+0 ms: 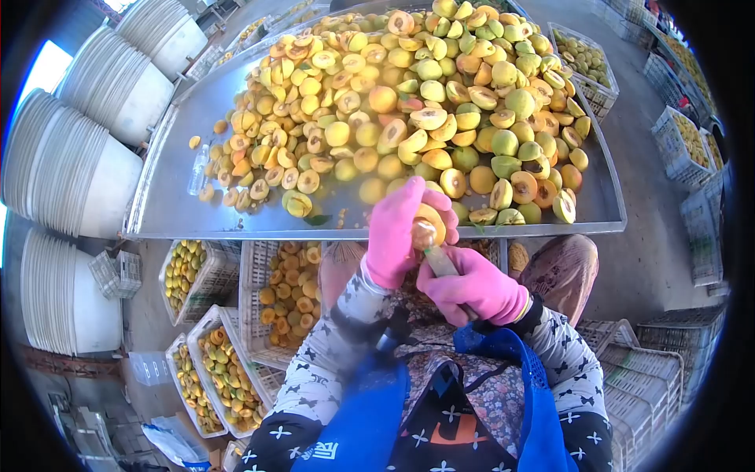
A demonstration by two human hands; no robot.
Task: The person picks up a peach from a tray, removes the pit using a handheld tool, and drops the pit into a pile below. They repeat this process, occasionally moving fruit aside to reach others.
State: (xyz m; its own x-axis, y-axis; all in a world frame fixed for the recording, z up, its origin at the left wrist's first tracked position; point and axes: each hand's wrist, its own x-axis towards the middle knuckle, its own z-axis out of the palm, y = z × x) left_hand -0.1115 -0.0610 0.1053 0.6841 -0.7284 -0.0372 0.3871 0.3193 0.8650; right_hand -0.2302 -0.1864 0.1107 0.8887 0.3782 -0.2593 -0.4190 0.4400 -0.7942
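Note:
My left hand (pixel 391 236), in a pink glove, is wrapped round a cut peach half (pixel 431 222), its hollow face turned towards me. In my right hand (pixel 481 287), also gloved in pink, is a pitting knife (pixel 441 263) with a flat greyish blade. The blade's tip touches the peach near its middle; my right fingers hide most of the handle. Just beyond both hands, a large heap of whole and halved peaches (pixel 429 118) covers much of the metal table (pixel 169 212).
A clear plastic bottle (pixel 198 169) lies on the table's left side. Below the table stand crates of peach halves, one crate (pixel 250 315) by my knees. Stacked white tubs (pixel 94 169) line the left; more crates (pixel 645 393) stand at right.

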